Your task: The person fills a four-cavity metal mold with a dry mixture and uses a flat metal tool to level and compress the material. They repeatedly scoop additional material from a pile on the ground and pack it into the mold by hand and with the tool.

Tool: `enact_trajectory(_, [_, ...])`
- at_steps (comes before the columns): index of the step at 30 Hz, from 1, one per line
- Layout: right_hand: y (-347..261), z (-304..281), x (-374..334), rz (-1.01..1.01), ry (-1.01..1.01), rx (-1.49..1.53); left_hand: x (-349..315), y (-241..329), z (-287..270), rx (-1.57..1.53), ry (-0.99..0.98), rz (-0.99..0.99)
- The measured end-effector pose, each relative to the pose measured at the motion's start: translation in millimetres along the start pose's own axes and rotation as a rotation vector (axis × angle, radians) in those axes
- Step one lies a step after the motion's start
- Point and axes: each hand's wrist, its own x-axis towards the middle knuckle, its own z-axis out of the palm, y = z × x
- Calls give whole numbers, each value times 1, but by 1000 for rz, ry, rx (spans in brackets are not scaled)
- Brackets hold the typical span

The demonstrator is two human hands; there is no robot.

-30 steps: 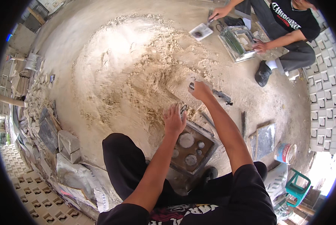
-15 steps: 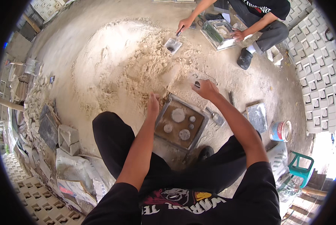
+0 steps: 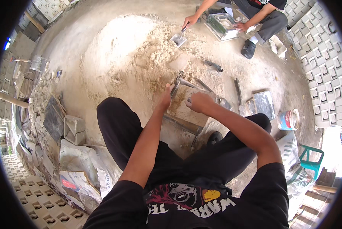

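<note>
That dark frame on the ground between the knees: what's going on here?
A dusty flat panel covers most of the dark frame. The person's right hand grips a small handle on the panel, while their left hand is at the frame's left side; whether it touches is hard to tell. Beyond lies a pile of pale powder. Across from them, a co-worker holds a trowel by the pile's edge, the other hand at a green-sided box.

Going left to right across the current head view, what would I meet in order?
Grey block, left hand, right hand, dark panel, bucket, green stool.
</note>
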Motion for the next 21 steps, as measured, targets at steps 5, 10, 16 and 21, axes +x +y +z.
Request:
enact_trajectory(5, [-6, 13, 3, 60, -17, 0, -17, 2, 28, 246, -114, 52])
enact_trajectory(10, [-23, 4, 8, 38, -64, -21, -14, -20, 31, 294, -150, 198])
enact_trajectory(16, [-32, 3, 12, 28, -82, -21, -4, -38, 18, 106, -214, 88])
enact_trajectory(21, [-23, 11, 18, 52, -54, -53, -6, -29, 16, 122, -113, -40])
